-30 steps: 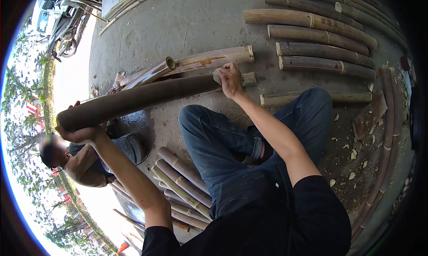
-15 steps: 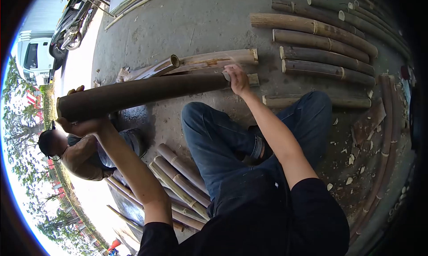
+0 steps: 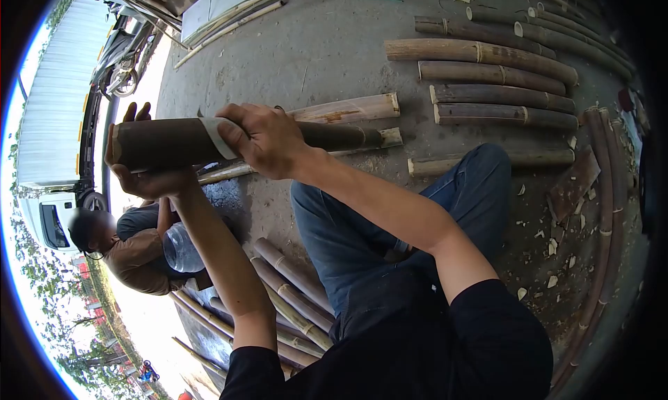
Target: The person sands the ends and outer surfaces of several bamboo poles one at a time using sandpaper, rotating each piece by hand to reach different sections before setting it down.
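A dark bamboo pole [image 3: 170, 144] lies across my view, its thick end at the left. My left hand [image 3: 149, 181] cups that end from below, with fingertips showing above it. Around the pole's middle, my right hand [image 3: 268, 141] presses a pale, thin sheet [image 3: 221, 137] that curves over the surface; its material is unclear. The pole's far end is beside pale split bamboo [image 3: 348, 109] on the floor, beyond my knees. My right hand and forearm hide part of the pole.
Several bamboo lengths [image 3: 501, 73] lie at the upper right, others [image 3: 296, 288] beside my left leg. Another person [image 3: 142, 257] crouches at the left near a clear plastic container [image 3: 182, 247]. Chips and a brown flat piece [image 3: 574, 184] lie right. A truck [image 3: 52, 142] stands outside.
My right hand has slid with the pale sheet from the pole's far end leftward toward my left hand. My view has shifted slightly; the crouching person's container now shows.
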`<control>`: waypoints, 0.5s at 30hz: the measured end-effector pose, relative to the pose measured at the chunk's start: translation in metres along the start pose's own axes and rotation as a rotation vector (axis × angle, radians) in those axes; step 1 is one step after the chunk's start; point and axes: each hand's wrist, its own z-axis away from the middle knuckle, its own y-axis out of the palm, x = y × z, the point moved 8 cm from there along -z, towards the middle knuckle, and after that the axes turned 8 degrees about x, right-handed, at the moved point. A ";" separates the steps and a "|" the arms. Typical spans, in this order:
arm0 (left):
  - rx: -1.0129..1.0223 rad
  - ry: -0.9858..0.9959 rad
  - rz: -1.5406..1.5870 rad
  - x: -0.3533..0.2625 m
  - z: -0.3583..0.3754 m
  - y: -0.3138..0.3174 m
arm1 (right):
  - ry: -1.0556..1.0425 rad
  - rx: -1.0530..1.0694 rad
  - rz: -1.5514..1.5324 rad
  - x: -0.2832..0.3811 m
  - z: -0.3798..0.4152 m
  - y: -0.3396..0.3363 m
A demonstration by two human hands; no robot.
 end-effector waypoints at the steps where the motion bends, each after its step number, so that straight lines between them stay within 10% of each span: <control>1: 0.004 0.009 0.000 -0.005 0.001 0.005 | -0.061 0.000 -0.014 0.028 -0.014 0.002; 8: -0.102 0.095 0.142 -0.022 0.007 0.028 | -0.077 0.133 -0.024 0.120 -0.060 0.001; 15: -0.048 0.084 0.100 -0.018 0.012 0.019 | 0.053 -0.040 0.056 -0.018 0.022 -0.016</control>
